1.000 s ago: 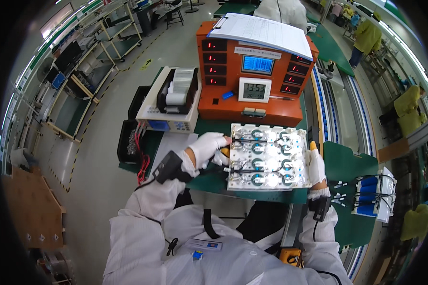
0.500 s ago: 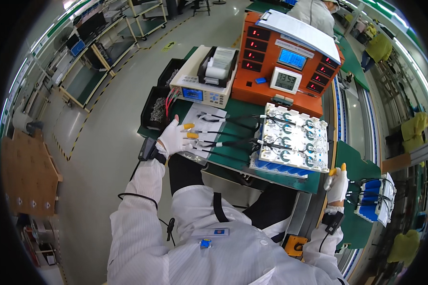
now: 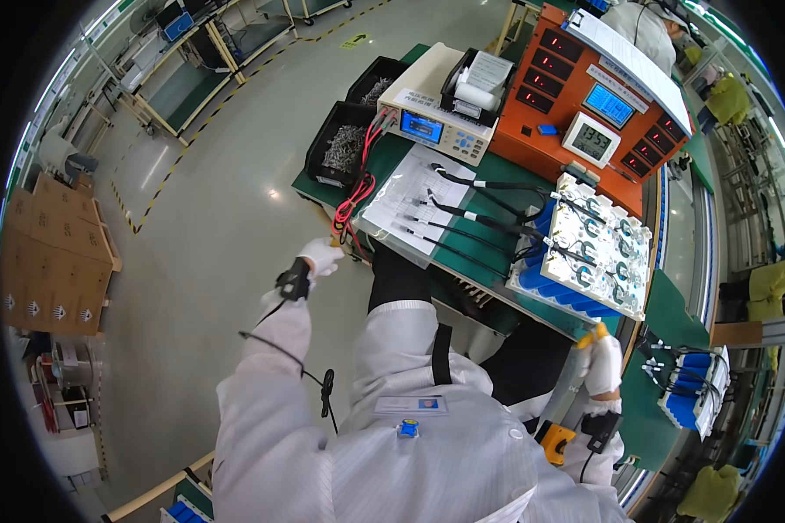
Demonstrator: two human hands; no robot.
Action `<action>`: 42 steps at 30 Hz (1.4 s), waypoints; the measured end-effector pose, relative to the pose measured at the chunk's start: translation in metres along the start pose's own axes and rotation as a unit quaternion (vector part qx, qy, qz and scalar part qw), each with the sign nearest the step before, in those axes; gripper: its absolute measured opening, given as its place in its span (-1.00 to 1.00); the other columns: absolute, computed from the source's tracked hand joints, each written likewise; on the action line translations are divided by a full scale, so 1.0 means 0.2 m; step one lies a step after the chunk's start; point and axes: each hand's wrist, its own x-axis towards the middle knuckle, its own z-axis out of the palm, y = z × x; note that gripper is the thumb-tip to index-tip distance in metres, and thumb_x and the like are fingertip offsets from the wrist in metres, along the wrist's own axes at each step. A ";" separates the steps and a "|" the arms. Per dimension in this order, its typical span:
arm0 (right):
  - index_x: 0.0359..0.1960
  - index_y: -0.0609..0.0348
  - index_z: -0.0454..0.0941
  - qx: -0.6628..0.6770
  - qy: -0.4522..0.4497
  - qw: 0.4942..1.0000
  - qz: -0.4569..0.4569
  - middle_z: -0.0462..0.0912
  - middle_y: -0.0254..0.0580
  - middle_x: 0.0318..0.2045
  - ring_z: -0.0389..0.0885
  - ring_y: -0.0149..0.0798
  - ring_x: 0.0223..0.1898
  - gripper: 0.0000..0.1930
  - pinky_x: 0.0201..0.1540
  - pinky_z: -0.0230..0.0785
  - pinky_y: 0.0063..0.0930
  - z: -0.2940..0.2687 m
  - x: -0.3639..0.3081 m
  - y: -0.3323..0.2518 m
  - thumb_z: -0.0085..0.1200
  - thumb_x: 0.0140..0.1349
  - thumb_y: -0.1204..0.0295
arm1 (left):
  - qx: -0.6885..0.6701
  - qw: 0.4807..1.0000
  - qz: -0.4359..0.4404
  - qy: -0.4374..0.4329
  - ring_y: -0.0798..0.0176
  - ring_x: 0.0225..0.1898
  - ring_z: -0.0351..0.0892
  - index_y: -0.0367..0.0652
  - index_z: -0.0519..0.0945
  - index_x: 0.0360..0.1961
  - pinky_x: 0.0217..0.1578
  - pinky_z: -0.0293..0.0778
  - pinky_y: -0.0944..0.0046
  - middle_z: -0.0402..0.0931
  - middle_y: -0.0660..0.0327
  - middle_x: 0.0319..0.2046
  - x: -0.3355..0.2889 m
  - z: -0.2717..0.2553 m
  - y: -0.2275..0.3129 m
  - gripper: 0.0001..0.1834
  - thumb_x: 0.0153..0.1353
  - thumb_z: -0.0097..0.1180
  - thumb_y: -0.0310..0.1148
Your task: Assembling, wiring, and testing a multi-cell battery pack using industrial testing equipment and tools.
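Note:
My left hand, in a white glove with yellow fingertips, is at the table's near left edge. Its fingers are closed where the red test leads hang down from the meter. My right hand, gloved alike, is off the table's front right corner, fingertips pressed together; whatever they may hold is too small to see. Between the hands, a battery pack with blue cells and a white top stands on the green table. Its black cables stretch left across a plastic-covered paper sheet.
Two black bins of small metal parts stand at the table's left edge. A label printer sits on the meter. Behind the pack rises an orange test cabinet with a small clock. Another blue-celled pack lies at right.
My left hand has moved off the paper and cables to the red leads, its spread fingers now closed. My right hand's fingers have drawn together. The view has shifted, moving the table rightward.

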 end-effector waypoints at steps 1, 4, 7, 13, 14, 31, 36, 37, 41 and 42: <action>-0.46 0.21 0.48 -0.020 -0.034 0.999 -0.005 0.36 -0.32 -0.84 0.24 -0.42 -0.86 -0.53 -0.77 0.01 -0.56 0.09 -0.01 -0.02 -0.13 0.47 0.07 | 0.040 0.998 -0.006 -0.039 0.07 -0.37 0.68 -0.18 0.50 0.04 -0.46 0.58 0.16 0.61 -0.04 -0.38 0.13 0.01 -0.11 -0.54 0.12 0.21 -0.25; -0.39 0.25 0.52 -0.077 -0.164 0.983 0.009 0.42 -0.30 -0.81 0.31 -0.45 -0.83 -0.58 -0.72 0.08 -0.59 0.36 0.01 -0.07 -0.12 0.48 0.13 | 0.211 0.912 0.259 0.240 -0.18 -0.18 0.64 -0.25 0.64 -0.10 -0.14 0.52 -0.02 0.66 -0.12 -0.25 0.35 -0.01 -0.61 -0.57 0.13 0.23 -0.14; -0.32 0.26 0.55 -0.114 -0.186 0.975 0.031 0.46 -0.34 -0.74 0.35 -0.49 -0.77 -0.67 -0.66 0.16 -0.61 0.46 -0.03 -0.07 -0.04 0.45 0.22 | 0.204 0.959 0.153 0.126 -0.15 -0.16 0.65 -0.22 0.70 -0.24 -0.12 0.52 -0.02 0.67 -0.08 -0.26 0.25 0.24 -0.14 -0.64 0.18 0.21 -0.11; -0.08 0.36 0.60 -0.203 -0.296 0.931 0.059 0.61 -0.22 -0.57 0.58 -0.39 -0.55 -0.69 -0.42 0.44 -0.50 0.74 -0.03 -0.12 0.11 0.36 0.30 | 0.160 0.957 0.182 0.157 -0.03 -0.31 0.65 -0.27 0.67 -0.28 -0.24 0.51 0.12 0.65 -0.03 -0.38 -0.41 0.01 0.12 -0.63 0.21 0.26 -0.10; -0.08 0.36 0.60 -0.202 -0.300 0.930 0.059 0.61 -0.22 -0.57 0.58 -0.39 -0.55 -0.69 -0.42 0.44 -0.50 0.80 -0.02 -0.12 0.11 0.36 0.30 | 0.165 0.960 0.168 0.151 0.02 -0.35 0.64 -0.30 0.65 -0.30 -0.24 0.51 0.15 0.65 0.01 -0.40 -0.57 -0.02 0.24 -0.63 0.24 0.24 -0.13; -0.25 0.21 0.54 -0.034 -0.367 0.921 -0.124 0.53 -0.35 -0.50 0.49 -0.47 -0.42 -0.77 -0.31 0.38 -0.49 1.12 0.04 0.02 0.00 0.45 0.29 | -0.640 0.669 0.290 -0.242 0.04 -0.23 0.67 -0.12 0.47 0.10 -0.18 0.63 0.03 0.62 0.06 -0.19 -1.03 0.03 0.63 -0.58 0.31 0.15 -0.16; -0.26 0.15 0.56 0.085 -0.305 0.948 -0.047 0.47 -0.54 -0.52 0.31 -0.62 -0.58 -0.77 -0.51 0.18 -0.65 0.91 0.04 -0.22 0.06 0.42 0.24 | -0.409 0.860 0.233 -0.196 0.15 -0.22 0.68 -0.22 0.06 0.45 -0.13 0.59 0.13 0.62 -0.01 -0.19 -0.80 0.35 0.24 -0.29 0.34 0.02 -0.37; -0.28 0.17 0.56 0.080 -0.313 0.944 -0.069 0.47 -0.51 -0.54 0.33 -0.61 -0.57 -0.78 -0.51 0.20 -0.62 0.89 0.05 -0.25 0.10 0.39 0.26 | -0.290 0.903 0.252 -0.191 0.30 -0.31 0.61 -0.30 0.14 0.42 -0.23 0.53 0.27 0.62 0.09 -0.29 -0.77 0.41 0.19 -0.39 0.37 -0.08 -0.41; -0.33 0.21 0.57 -0.151 -0.324 0.903 -0.238 0.51 -0.31 -0.57 0.47 -0.42 -0.58 -0.78 -0.49 0.32 -0.47 0.84 0.04 -0.46 0.28 0.23 0.31 | -0.275 0.908 0.159 -0.275 0.39 -0.35 0.54 -0.27 0.59 0.04 -0.27 0.44 0.40 0.58 0.23 -0.40 -0.68 0.58 0.08 -0.63 0.43 -0.11 -0.25; -0.33 0.21 0.57 -0.151 -0.324 0.903 -0.238 0.51 -0.31 -0.57 0.47 -0.42 -0.58 -0.78 -0.49 0.32 -0.47 0.83 0.03 -0.53 0.28 0.23 0.31 | -0.251 0.930 0.174 -0.203 0.41 -0.38 0.52 -0.25 0.63 -0.08 -0.31 0.43 0.39 0.57 0.25 -0.43 -0.67 0.61 0.12 -0.63 0.44 -0.11 -0.20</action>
